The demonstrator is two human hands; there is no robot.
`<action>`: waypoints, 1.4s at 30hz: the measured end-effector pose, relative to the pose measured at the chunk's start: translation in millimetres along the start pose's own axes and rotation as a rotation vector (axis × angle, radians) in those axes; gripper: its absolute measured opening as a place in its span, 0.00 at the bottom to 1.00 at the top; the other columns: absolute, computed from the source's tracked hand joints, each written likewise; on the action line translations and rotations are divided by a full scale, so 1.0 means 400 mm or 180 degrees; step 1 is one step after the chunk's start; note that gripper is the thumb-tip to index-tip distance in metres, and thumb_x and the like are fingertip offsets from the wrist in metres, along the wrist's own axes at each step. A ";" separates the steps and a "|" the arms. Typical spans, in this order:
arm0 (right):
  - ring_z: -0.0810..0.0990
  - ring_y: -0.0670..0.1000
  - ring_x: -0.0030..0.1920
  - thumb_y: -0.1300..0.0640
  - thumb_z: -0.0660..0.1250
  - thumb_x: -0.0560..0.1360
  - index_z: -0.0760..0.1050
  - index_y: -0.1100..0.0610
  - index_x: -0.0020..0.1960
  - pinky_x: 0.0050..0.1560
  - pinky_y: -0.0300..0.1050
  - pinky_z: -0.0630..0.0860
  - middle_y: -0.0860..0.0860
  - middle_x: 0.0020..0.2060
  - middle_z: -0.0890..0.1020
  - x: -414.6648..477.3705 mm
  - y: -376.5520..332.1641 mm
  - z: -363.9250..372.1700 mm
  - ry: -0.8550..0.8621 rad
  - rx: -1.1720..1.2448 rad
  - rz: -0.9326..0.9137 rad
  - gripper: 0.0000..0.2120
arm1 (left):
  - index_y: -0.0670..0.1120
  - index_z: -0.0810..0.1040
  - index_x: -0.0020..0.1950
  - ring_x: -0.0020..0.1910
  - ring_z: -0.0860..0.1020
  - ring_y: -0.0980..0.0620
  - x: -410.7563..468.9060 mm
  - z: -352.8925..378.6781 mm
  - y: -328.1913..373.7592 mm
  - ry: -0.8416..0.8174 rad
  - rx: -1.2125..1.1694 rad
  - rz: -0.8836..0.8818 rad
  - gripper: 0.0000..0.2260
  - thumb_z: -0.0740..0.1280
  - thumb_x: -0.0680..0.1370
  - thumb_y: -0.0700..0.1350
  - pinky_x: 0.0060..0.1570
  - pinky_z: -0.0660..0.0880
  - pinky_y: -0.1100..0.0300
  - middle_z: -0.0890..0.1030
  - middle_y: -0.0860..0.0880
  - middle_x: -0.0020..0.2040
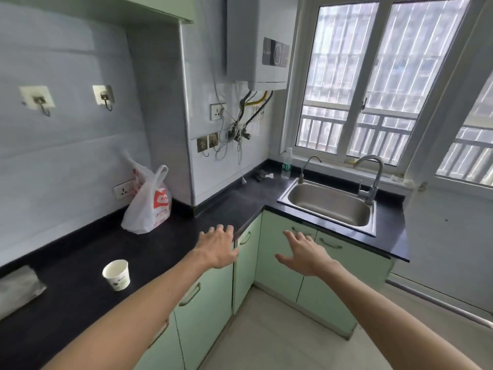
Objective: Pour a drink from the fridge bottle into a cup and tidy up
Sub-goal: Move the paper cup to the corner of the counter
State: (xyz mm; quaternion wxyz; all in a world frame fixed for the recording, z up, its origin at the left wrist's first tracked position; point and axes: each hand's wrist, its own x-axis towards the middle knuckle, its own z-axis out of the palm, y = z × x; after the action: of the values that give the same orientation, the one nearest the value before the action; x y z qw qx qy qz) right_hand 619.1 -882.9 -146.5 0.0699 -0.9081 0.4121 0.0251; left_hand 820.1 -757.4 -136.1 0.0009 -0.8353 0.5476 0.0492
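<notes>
Both hands are held out in front, fingers spread and gripping nothing: the left hand (217, 247) hovers over the tabletop (165, 244) edge, and the right hand (304, 253) is in front of the cupboard doors below the sink (320, 198). The cup (116, 275) stands upright on the tabletop, well to the left of both hands; whether it holds liquid cannot be told. No fridge is in view. Judgement: pouring is not in hand, and the step is most likely fetching the bottle. The next move calls for turning to the fridge and closing one hand round the bottle. Count: one cup, one clear bottle (286, 164) by the sink (not confirmed as the fridge bottle), one plastic bag (148, 206), one sink.
</notes>
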 end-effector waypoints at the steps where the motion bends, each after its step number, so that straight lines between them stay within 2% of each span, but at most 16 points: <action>1: 0.65 0.58 0.72 0.34 0.58 0.77 0.48 0.50 0.79 0.63 0.57 0.72 0.56 0.74 0.65 0.023 -0.023 0.006 -0.0032 -0.0009 -0.0090 0.38 | 0.45 0.62 0.73 0.68 0.70 0.41 -0.004 0.002 -0.026 -0.0007 -0.0041 -0.0075 0.27 0.60 0.79 0.58 0.64 0.68 0.43 0.70 0.41 0.69; 6: 0.66 0.58 0.71 0.34 0.58 0.77 0.48 0.50 0.79 0.63 0.58 0.73 0.56 0.73 0.66 0.125 -0.167 0.036 -0.0137 -0.0052 -0.0509 0.38 | 0.44 0.59 0.77 0.70 0.69 0.40 -0.026 0.000 -0.183 0.0031 -0.0195 -0.0429 0.30 0.60 0.80 0.57 0.66 0.68 0.43 0.69 0.40 0.71; 21: 0.64 0.61 0.73 0.33 0.56 0.77 0.47 0.50 0.80 0.65 0.60 0.71 0.56 0.74 0.64 0.338 -0.674 0.110 -0.0324 -0.0203 -0.1374 0.39 | 0.44 0.61 0.75 0.67 0.71 0.41 -0.140 0.038 -0.682 0.0043 -0.0226 -0.1462 0.29 0.60 0.80 0.58 0.63 0.71 0.45 0.70 0.42 0.69; 35: 0.68 0.60 0.68 0.35 0.57 0.77 0.50 0.51 0.78 0.59 0.59 0.74 0.56 0.70 0.68 0.431 -0.921 0.233 -0.0669 -0.0369 -0.1907 0.37 | 0.45 0.62 0.74 0.65 0.73 0.41 -0.178 0.178 -0.905 -0.0183 -0.0436 -0.1857 0.28 0.60 0.80 0.59 0.63 0.72 0.45 0.72 0.42 0.68; 42: 0.67 0.60 0.70 0.35 0.59 0.77 0.50 0.50 0.78 0.64 0.62 0.72 0.55 0.72 0.67 0.545 -0.981 0.313 -0.0911 -0.0397 -0.2270 0.37 | 0.44 0.63 0.73 0.65 0.74 0.41 -0.141 0.267 -0.941 -0.0292 -0.0588 -0.2165 0.28 0.60 0.79 0.59 0.63 0.72 0.44 0.72 0.42 0.67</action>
State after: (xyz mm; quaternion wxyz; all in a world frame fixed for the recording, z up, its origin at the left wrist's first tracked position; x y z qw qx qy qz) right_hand 1059.4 -771.5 -251.2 0.0757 -0.9842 0.0543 0.1506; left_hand 1133.7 -549.2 -257.5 -0.0338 -0.9633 0.2308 0.1329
